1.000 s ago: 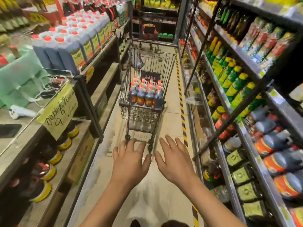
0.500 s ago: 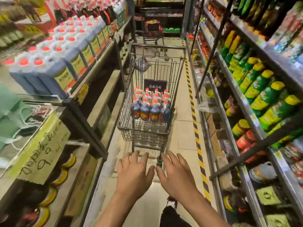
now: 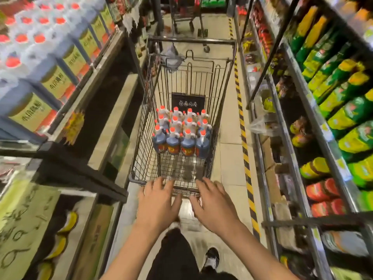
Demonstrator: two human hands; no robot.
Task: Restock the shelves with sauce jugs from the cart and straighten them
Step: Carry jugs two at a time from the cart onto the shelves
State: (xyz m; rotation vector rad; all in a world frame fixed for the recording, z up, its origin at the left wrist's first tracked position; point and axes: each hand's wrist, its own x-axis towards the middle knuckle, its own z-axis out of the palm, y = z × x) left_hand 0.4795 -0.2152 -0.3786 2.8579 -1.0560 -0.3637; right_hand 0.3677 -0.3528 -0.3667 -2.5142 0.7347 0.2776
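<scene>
The sauce jugs [image 3: 181, 134] stand upright in a tight block in the far half of the wire cart [image 3: 145, 138], dark sauce inside them, red-orange caps on top, pale handles at their necks. The near half of the basket shows bare mesh. A black sign [image 3: 188, 101] hangs on the cart's far wall behind the jugs, and a grey bag [image 3: 171, 57] droops over its far rim. The cart sits in the aisle between two shelf runs. At its near rim the left hand [image 3: 156, 203] and right hand [image 3: 215, 205] reach side by side, palms down, fingers spread and straight, tips over the rim bar, gripping nothing; blur hides whether they touch it. Large blue jugs [image 3: 40, 57] with red caps and yellow labels fill the upper left shelf. Green and yellow bottles [image 3: 343, 93] pack the right shelves.
</scene>
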